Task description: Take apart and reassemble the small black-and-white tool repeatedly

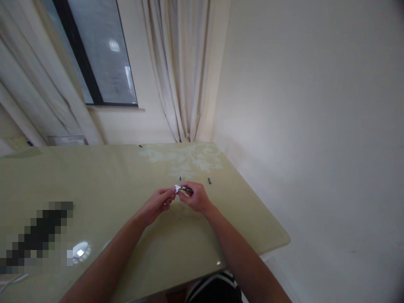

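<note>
Head view: left hand (158, 205) and right hand (198, 198) pinch a small white-and-black item (177, 189), well inside the table edge (252, 194)

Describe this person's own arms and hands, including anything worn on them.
The left hand and right hand are ungloved. Both forearms are bare as far as they show, tapering to wrists without watch or band. Rings are too small to tell. No sleeves or cables show on them.

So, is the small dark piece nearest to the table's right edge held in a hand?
No, the small dark piece lies on the table, just beyond the right hand and apart from it.
</note>
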`<state>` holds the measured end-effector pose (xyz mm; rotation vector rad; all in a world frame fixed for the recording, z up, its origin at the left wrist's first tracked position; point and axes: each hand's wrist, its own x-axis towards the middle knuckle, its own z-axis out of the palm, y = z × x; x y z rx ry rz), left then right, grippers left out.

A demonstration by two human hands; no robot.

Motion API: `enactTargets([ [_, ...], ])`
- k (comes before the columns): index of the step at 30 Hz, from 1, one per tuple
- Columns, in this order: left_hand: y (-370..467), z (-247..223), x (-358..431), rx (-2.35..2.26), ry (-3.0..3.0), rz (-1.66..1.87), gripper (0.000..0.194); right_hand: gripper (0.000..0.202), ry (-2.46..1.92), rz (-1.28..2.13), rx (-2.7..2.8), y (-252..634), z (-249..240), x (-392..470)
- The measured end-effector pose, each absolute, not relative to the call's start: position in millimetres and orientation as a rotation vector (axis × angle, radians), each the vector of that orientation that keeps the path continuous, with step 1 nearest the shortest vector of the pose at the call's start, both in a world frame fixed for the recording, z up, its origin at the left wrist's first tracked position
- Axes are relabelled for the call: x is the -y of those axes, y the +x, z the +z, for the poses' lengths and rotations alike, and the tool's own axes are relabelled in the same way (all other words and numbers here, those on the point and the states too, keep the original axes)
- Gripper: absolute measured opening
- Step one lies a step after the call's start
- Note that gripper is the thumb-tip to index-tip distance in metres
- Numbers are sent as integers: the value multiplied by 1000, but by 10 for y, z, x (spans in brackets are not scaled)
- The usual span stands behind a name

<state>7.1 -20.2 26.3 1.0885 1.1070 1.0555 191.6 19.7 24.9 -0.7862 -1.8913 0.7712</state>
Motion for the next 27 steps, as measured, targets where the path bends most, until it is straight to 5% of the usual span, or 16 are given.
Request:
enactTargets([
  [15, 24, 253, 213, -953, 1101, 1477, 54, 25, -741, 626, 1873, 1956, 404, -61],
  [27, -56, 196, 208, -971, 1236, 1447, 47, 24, -722, 566, 2038, 1937, 371, -53],
])
